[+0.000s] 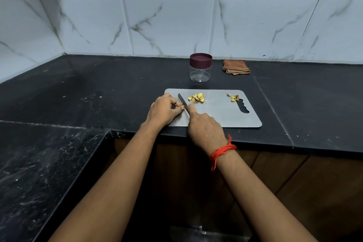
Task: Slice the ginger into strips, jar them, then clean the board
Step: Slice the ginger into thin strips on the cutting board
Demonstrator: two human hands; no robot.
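A grey steel cutting board (222, 112) lies on the black counter. At its left end my left hand (164, 110) pinches a small piece of ginger (183, 107) with curled fingers. My right hand (204, 127) grips a knife (182, 100), index finger along its back, the blade resting right beside the held piece. A pile of yellow ginger slices (197, 97) lies just right of the blade. A smaller heap of ginger scraps (234, 98) sits near the board's handle slot. Behind the board stands a clear jar (200, 72) closed with a maroon lid (200, 59).
A folded brown checked cloth (235, 67) lies by the tiled wall, right of the jar. The black counter (98, 88) runs left into a corner and returns toward me on the left. Brown cabinet fronts (294, 182) are below the counter edge.
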